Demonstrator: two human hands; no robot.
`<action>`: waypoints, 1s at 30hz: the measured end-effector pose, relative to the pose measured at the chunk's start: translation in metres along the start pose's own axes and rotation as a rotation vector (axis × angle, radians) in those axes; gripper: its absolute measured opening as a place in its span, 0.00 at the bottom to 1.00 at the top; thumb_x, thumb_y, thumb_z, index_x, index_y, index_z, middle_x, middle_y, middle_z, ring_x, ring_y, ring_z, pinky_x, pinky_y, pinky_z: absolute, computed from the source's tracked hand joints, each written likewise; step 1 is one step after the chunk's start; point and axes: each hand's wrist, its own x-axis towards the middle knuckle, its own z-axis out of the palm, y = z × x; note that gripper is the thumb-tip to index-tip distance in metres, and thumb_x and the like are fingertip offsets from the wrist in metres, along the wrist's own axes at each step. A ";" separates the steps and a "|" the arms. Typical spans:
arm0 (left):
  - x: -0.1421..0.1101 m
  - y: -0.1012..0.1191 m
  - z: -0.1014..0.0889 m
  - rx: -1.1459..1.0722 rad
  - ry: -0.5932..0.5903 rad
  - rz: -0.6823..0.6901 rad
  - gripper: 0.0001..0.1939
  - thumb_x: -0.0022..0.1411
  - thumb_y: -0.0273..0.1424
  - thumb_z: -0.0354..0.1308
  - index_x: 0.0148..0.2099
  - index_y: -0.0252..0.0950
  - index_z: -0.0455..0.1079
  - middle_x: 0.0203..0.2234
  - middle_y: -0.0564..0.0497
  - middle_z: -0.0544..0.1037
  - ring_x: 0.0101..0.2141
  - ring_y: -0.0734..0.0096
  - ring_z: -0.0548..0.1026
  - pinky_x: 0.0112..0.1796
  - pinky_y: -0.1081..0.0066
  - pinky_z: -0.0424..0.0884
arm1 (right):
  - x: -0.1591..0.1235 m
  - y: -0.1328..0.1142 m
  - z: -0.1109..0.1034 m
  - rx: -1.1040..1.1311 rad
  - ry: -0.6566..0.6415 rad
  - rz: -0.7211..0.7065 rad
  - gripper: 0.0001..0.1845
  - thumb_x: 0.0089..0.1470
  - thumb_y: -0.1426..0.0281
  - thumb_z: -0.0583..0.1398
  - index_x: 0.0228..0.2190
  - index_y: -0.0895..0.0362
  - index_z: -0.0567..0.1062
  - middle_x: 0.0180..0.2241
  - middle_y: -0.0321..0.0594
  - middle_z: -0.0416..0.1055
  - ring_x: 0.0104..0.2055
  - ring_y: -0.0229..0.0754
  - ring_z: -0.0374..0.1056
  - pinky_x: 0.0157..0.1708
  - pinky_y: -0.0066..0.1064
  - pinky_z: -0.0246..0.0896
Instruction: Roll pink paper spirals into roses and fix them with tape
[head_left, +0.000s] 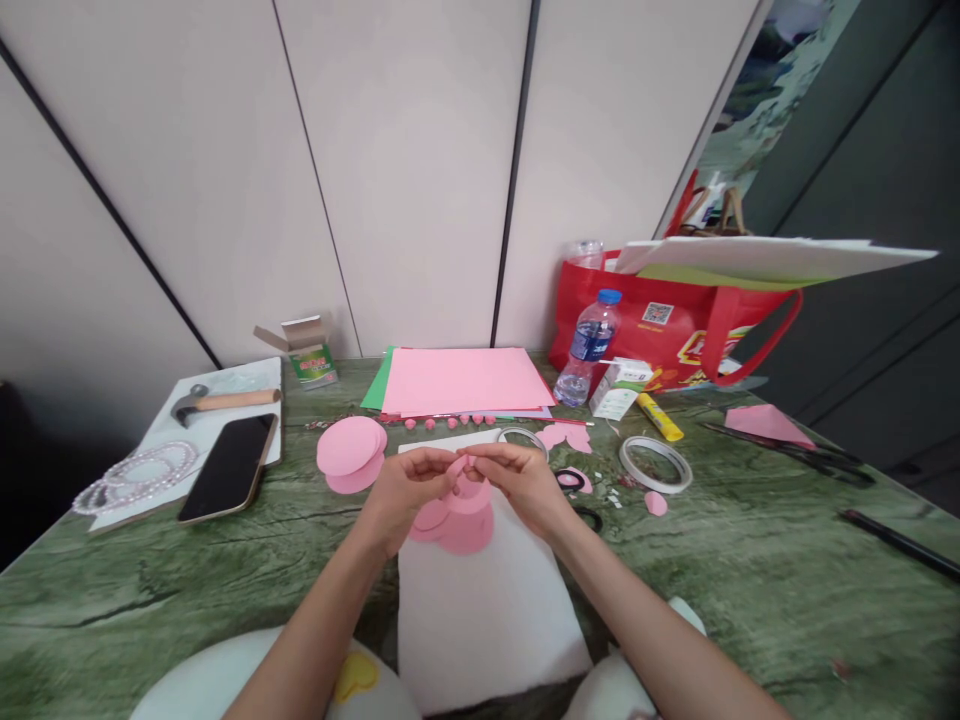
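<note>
Between my two hands is a pink paper piece, raised above a white board. My left hand pinches its left side, fingers closed. Opposite it, my right hand has thumb and fingers closed on the right side of the same piece. Its exact shape is partly covered by my fingers. Just below lie pink paper circles, overlapping on the white board. A stack of larger pink circles sits to the left of my left hand. Scissors with black handles rest to the right, partly hidden.
At left are a phone, a hammer and a string of beads. Pink paper sheets lie behind. Rightward stand a water bottle and a red bag, with tape and a glue stick nearer.
</note>
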 end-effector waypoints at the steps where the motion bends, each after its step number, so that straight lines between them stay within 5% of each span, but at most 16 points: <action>1: 0.000 0.000 0.000 -0.004 -0.007 -0.005 0.13 0.44 0.32 0.63 0.34 0.30 0.72 0.27 0.46 0.75 0.26 0.74 0.69 0.28 0.74 0.65 | 0.000 0.001 0.000 0.004 0.009 0.000 0.12 0.39 0.65 0.64 0.30 0.55 0.77 0.26 0.38 0.74 0.29 0.38 0.68 0.35 0.32 0.61; 18: -0.002 0.001 0.000 -0.019 -0.112 -0.057 0.12 0.44 0.29 0.63 0.34 0.30 0.71 0.27 0.47 0.76 0.27 0.72 0.71 0.30 0.73 0.65 | -0.001 -0.003 0.003 -0.038 0.009 -0.011 0.09 0.36 0.68 0.66 0.22 0.58 0.73 0.20 0.34 0.71 0.22 0.34 0.64 0.25 0.27 0.58; 30: -0.001 0.001 -0.001 0.040 -0.081 -0.062 0.11 0.45 0.32 0.62 0.32 0.30 0.72 0.27 0.47 0.75 0.26 0.75 0.67 0.26 0.76 0.61 | 0.000 0.001 0.002 -0.020 0.041 -0.038 0.08 0.37 0.69 0.65 0.25 0.57 0.75 0.19 0.33 0.70 0.22 0.34 0.65 0.25 0.27 0.59</action>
